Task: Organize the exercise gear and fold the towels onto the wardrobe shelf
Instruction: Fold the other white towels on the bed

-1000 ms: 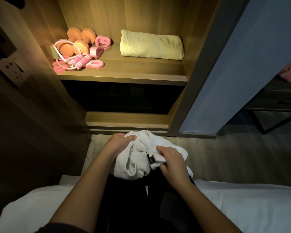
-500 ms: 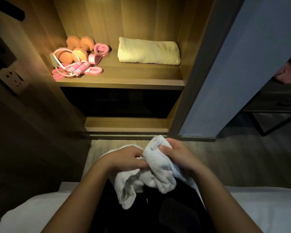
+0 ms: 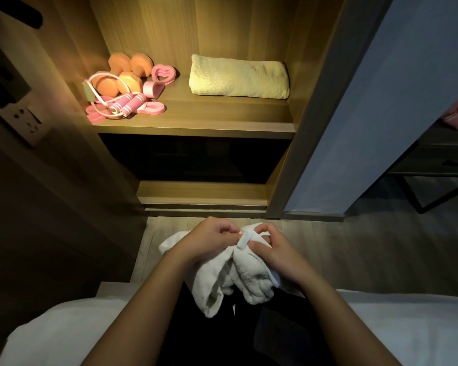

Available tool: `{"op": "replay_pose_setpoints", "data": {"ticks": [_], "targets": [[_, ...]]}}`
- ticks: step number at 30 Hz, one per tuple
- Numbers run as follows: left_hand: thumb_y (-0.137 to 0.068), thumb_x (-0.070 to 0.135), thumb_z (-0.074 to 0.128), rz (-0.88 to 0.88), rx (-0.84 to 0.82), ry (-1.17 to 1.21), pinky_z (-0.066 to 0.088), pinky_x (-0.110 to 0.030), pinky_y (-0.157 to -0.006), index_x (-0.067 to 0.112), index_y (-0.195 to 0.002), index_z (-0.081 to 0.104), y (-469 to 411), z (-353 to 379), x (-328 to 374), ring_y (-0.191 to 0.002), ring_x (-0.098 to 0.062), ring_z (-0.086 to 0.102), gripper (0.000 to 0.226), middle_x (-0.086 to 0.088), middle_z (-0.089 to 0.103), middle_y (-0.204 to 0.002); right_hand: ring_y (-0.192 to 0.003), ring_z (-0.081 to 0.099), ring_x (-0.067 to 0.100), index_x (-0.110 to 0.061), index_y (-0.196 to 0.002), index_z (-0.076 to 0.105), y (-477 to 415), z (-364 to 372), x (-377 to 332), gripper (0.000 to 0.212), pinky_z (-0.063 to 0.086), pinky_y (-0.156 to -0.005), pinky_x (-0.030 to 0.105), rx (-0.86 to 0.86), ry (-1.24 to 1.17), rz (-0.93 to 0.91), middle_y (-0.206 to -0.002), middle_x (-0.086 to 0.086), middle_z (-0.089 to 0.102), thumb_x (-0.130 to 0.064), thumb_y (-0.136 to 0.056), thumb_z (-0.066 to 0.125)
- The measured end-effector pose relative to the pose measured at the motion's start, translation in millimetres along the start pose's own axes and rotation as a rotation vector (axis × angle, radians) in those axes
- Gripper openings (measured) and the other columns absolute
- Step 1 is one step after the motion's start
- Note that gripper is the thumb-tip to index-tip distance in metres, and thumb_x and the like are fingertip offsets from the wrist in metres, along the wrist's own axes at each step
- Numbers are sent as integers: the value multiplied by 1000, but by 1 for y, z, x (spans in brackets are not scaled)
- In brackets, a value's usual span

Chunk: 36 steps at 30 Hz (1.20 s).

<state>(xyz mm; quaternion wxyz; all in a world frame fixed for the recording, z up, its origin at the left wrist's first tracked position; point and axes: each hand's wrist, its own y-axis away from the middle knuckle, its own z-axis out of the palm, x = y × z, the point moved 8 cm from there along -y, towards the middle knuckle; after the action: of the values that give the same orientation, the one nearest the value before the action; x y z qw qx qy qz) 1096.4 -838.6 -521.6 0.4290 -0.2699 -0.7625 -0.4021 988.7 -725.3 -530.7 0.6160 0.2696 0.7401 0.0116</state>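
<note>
The wooden wardrobe (image 3: 310, 128) stands open beyond the fingers, taking up the upper middle of the view. The white bed (image 3: 407, 334) spreads out on both sides nearer than the fingers. A grey-blue door panel (image 3: 368, 128) rises up and to the right of them. The lit shelf (image 3: 196, 126) sits well above and beyond the fingers, with a dark compartment under it.

The white towel (image 3: 222, 281) is bunched and unfolded. It is held up between both hands in front of the person, over dark-clothed legs. Its loose ends hang below the fingers toward the bed edge. A folded yellow towel (image 3: 239, 76) lies on the right part of the shelf, far beyond the fingers and apart from the white one.

The left hand (image 3: 209, 241) and right hand (image 3: 273, 249) meet at the top of the white towel. The left fingers (image 3: 229, 231) are curled narrow and pinch the cloth there. The right fingers (image 3: 257, 245) are also curled, thumb pressed on the fabric, gripping the same bunched top.

On the left part of the shelf, up and to the left of the fingers, lie orange dumbbells (image 3: 128, 72). A pink jump rope (image 3: 131, 103) lies just in front of them, and a pink heart-shaped grip (image 3: 163, 73) just beside them. A small white loop tab (image 3: 245, 239) on the towel sits right between the two sets of fingers.
</note>
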Motion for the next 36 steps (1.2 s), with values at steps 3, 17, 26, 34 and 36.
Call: {"op": "replay_pose_setpoints", "data": {"ticks": [3,17,26,34,36], "targets": [[-81,24,72,-59,77,-11,56,-31,-71,28,-67,73,-5,3,-9,-71,-10,66,15,9,73,-73,-86,61,14,-38,-101,50,6,-7,-5,36,53,-73,39,121,102,-142,-97,-12,61,-50,-72,68],[-97,25,57,-53,-4,241,49,-19,-68,13,-81,78,6,3,-12,-74,-8,67,29,-2,75,-83,-75,58,6,-35,-88,55,15,-14,-19,19,46,-64,30,259,261,-327,-82,-14,62,-21,-100,49],[-87,32,67,-93,-32,92,43,-31,-63,22,-75,76,0,9,-17,-64,-20,54,18,-2,71,-76,-85,61,9,-28,-91,63,27,-23,-31,16,48,-72,24,328,95,-430,-89,-11,64,-24,-98,49],[-85,28,73,-5,-21,174,47,-25,-61,23,-75,75,3,11,-15,-58,-9,55,12,1,65,-67,-66,51,2,-24,-68,59,4,-14,-28,26,42,-64,26,38,257,-233,-68,-15,58,-24,-93,63],[-87,21,72,19,-21,192,50,-32,-73,21,-80,76,5,9,-16,-70,-14,61,8,-3,69,-73,-72,55,3,-32,-70,58,1,-12,-31,22,44,-66,25,43,344,-240,-75,-11,63,-28,-91,65]]}}
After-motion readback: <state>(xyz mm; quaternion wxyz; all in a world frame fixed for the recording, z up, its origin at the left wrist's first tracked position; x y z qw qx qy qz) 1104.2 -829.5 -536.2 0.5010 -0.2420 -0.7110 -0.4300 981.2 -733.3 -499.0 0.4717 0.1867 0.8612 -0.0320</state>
